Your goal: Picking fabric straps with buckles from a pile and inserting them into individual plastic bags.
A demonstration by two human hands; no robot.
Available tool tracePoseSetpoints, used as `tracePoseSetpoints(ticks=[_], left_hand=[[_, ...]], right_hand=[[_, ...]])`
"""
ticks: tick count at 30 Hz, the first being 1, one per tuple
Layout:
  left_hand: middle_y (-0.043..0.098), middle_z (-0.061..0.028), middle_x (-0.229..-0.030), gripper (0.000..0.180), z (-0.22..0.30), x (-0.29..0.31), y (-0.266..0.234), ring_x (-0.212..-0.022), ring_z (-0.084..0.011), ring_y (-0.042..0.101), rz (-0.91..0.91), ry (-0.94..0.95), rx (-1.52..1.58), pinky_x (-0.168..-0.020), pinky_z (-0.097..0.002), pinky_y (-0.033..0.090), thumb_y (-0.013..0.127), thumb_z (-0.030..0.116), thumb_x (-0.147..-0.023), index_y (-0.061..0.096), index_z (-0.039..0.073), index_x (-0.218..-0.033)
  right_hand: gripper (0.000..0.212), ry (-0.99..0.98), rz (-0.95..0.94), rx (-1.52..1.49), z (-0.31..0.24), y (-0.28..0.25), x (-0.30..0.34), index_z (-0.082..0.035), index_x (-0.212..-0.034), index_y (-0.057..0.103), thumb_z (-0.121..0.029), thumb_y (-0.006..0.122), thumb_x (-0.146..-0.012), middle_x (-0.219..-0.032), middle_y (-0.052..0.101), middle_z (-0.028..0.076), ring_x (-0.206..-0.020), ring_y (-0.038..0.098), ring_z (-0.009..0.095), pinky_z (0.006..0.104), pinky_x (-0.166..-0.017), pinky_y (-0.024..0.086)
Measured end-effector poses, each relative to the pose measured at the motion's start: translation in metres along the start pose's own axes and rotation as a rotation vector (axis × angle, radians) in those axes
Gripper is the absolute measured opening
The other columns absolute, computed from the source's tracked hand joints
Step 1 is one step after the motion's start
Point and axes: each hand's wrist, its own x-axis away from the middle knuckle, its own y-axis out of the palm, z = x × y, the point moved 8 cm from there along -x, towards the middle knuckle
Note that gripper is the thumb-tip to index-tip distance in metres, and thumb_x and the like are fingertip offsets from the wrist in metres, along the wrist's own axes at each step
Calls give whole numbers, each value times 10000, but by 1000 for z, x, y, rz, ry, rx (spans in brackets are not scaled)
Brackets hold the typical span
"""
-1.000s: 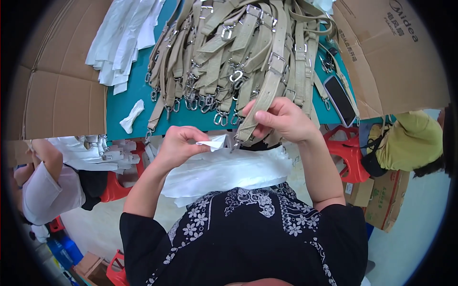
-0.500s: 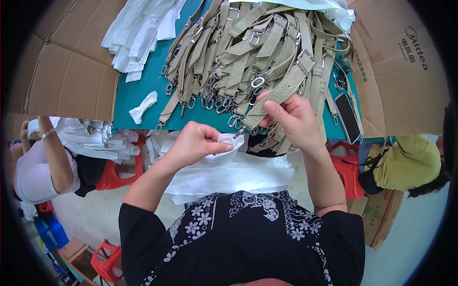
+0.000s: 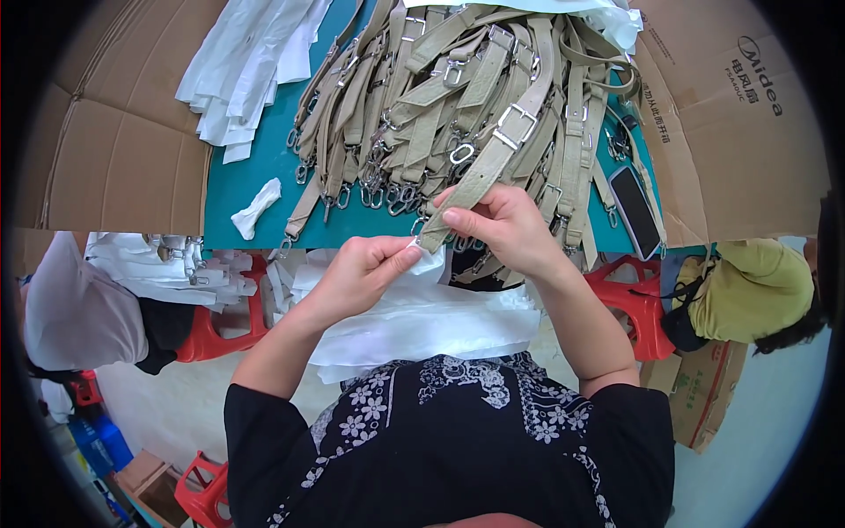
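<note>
The left hand (image 3: 374,271) is pinched on a piece of white paper (image 3: 429,264) at the near end of a beige strap (image 3: 480,183), just left of the dial's centre; whether the paper goes around the clasp there or only lies against it, I cannot tell, since the fingertips cover it. The right hand (image 3: 503,231), at two o'clock, is clamped on the same strap a little above that end, thumb on top, fingers beneath. The two hands are near each other. From them the strap slants up toward one o'clock, its buckle (image 3: 516,127) resting over the pile (image 3: 422,97), which fills twelve o'clock on the green worktop (image 3: 295,183). A likely trouble is snagging: with so many hooks and rings crowded together, a tug on the strap could catch its buckle and drag others along, perhaps over the near edge. The paper looks thin, so pulling it hard against the metal could tear it, and a loose left pinch could let it slip off. The sheets (image 3: 422,327) at six o'clock, on the lap, might slide to the floor if the knees shifted.
</note>
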Motion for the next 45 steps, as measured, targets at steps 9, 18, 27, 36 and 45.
tracePoseSetpoints(ticks=[9,18,27,36,45], left_hand=[[589,18,-877,271,-7,-3,10,-769,-36,509,-26,50,343,-674,-187,426,572,116,-850,560,-22,-1084],[592,-39,-1014,433,-21,0,1,-898,-73,534,26,-15,389,-790,-226,440,615,15,-791,479,-27,-1200],[587,-61,-1057,502,-9,-6,2,-926,-89,544,36,69,329,-811,-232,440,619,-12,-770,439,-28,-1237],[612,-23,-932,333,-18,-17,0,-816,-58,527,113,46,376,-720,-186,418,456,218,-926,551,-38,-1116],[599,14,-832,296,-34,-14,-9,-726,-31,493,165,-21,363,-649,-178,409,461,217,-925,598,-25,-1027]], right_hand=[[222,106,5,16,3,0,-7,-9,-1006,608,-147,600,-832,-814,620,19,-693,568,65,203,-623,469],[219,4,-63,81,2,0,-14,-12,-988,616,-161,611,-827,-825,625,30,-711,564,66,204,-636,463],[245,168,-55,32,23,7,-13,-24,-965,643,-207,643,-801,-802,633,31,-733,556,88,234,-664,447],[236,213,-183,70,42,13,-14,-30,-989,641,-153,654,-788,-862,631,18,-799,558,90,237,-723,449],[177,152,237,-281,30,-19,-15,-58,-804,574,-230,602,-834,-725,568,-5,-636,507,65,210,-615,440]])
